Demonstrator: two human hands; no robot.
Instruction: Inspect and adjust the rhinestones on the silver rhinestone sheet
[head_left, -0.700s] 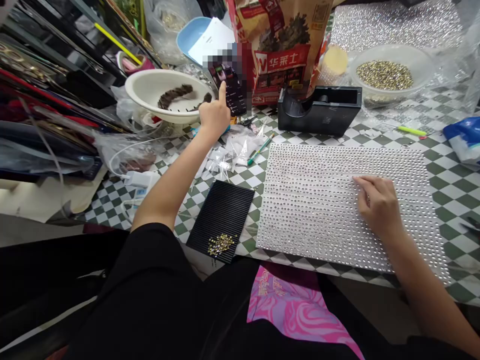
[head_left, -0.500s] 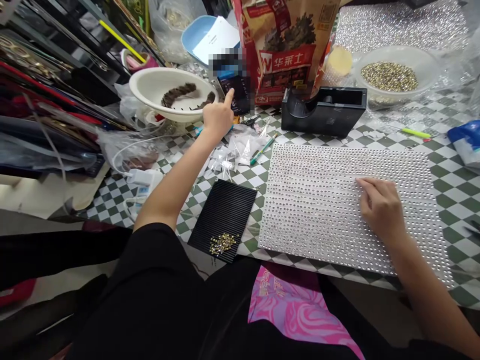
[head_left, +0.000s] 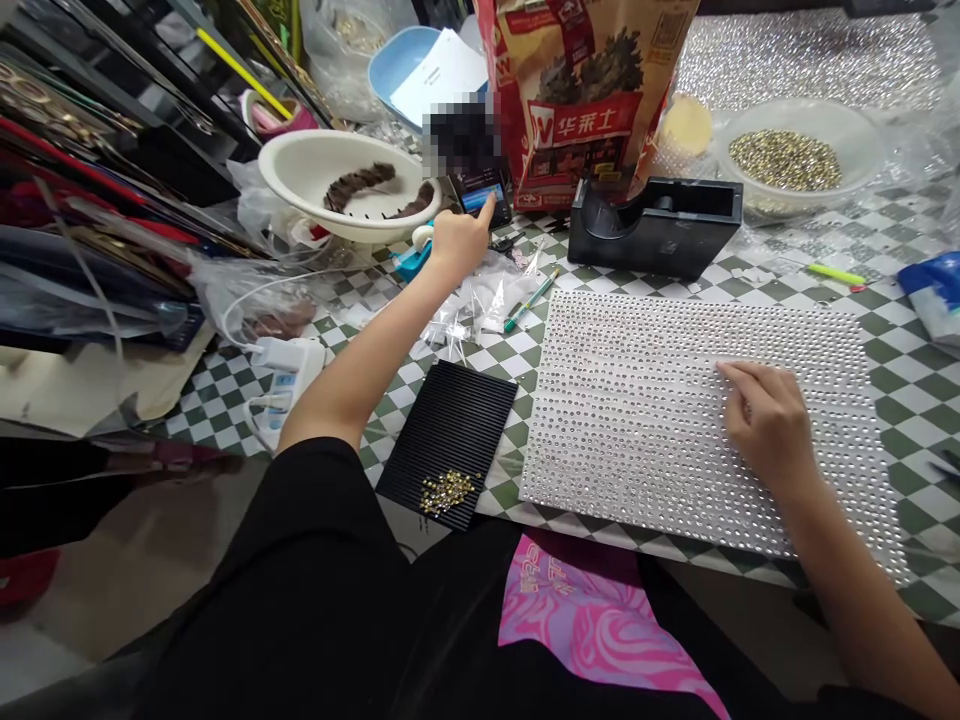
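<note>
Head view, from the left: a white bowl [head_left: 292, 178] with dark fuzzy pieces inside stands just beside the left hand [head_left: 461, 240]. That hand's index finger is straight, its other fingers folded; its tip is at the phone [head_left: 474, 182], though whether it touches the screen I cannot tell, nor whether the folded fingers hide anything. The phone stands on end, its long axis rising, against or just before the paper bag [head_left: 585, 140].

Nearer the body, between the hands, lies a black ridged tray [head_left: 450, 420], its long axis slanting away to the right, with loose gold stones [head_left: 448, 492] at its near end. The tray seems closer to the left hand.

Just beside it, further right, is the studded sheet [head_left: 622, 400], flat, its long axis running crosswise. The right hand [head_left: 772, 420] rests on its right half, so most of the sheet spreads left of the fingertips. Here the index reaches leftward while the others curl under; I cannot tell whether they pinch anything.
</note>
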